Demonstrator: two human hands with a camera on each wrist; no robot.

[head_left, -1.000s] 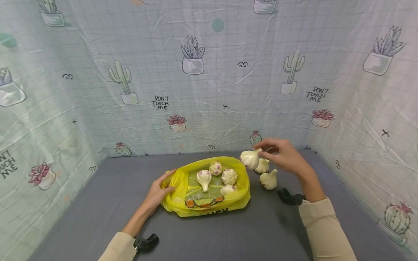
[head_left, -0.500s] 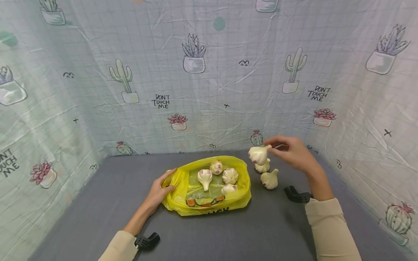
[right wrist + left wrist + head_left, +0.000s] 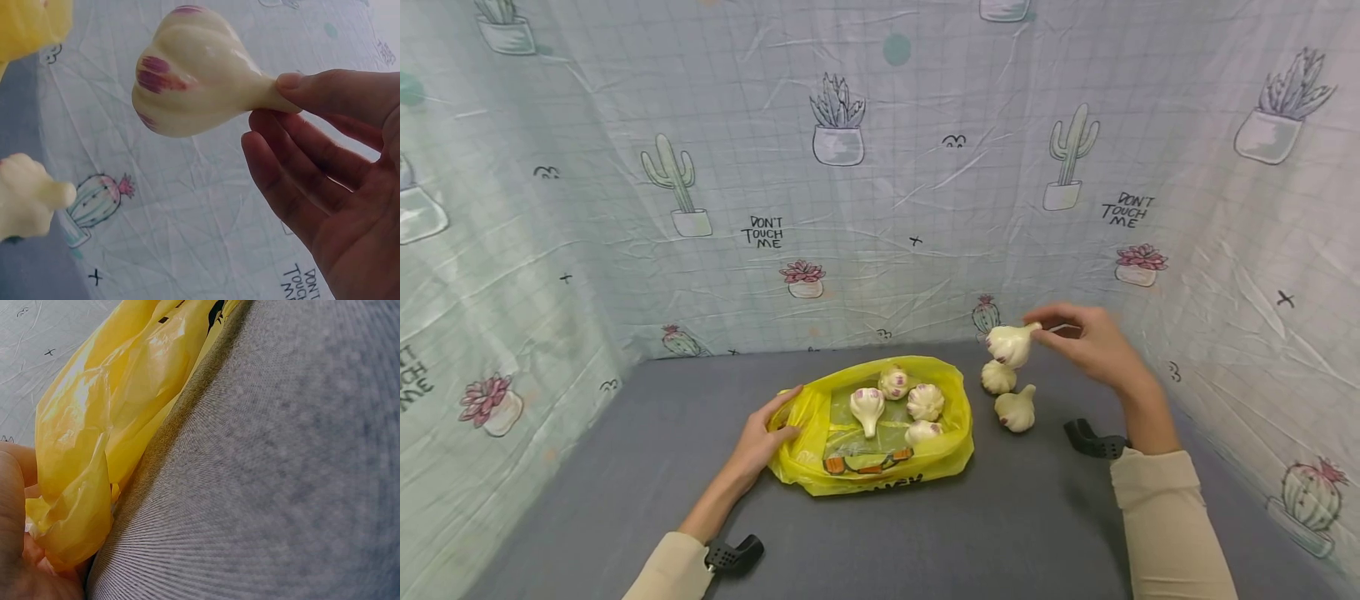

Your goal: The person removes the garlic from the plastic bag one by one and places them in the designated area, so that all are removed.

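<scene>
My right hand (image 3: 1093, 346) pinches a garlic bulb (image 3: 1009, 344) by its stem, between thumb and fingertips. In the right wrist view this garlic bulb (image 3: 190, 75) is cream with purple streaks, its round end pointing left. Two more garlic bulbs lie below it on the table: one garlic bulb (image 3: 998, 377) just under it, another garlic bulb (image 3: 1016, 409) nearer me. To the left is a yellow plastic bag (image 3: 880, 483), mouth spread wide, with several garlic bulbs (image 3: 867, 407) inside. My left hand (image 3: 758, 437) holds the bag's left end; in the left wrist view crumpled yellow plastic (image 3: 81, 512) lies against the palm.
A dark grey tabletop (image 3: 925, 546) extends around the bag. Behind it and at both sides hangs a pale sheet (image 3: 895, 192) printed with cacti and lettering. Black wrist-camera mounts (image 3: 735, 552) stick out from both wrists near the table.
The right hand has carried its garlic bulb rightward and slightly up, away from the bag and past the lying bulbs. The left hand and bag stay in place.
</scene>
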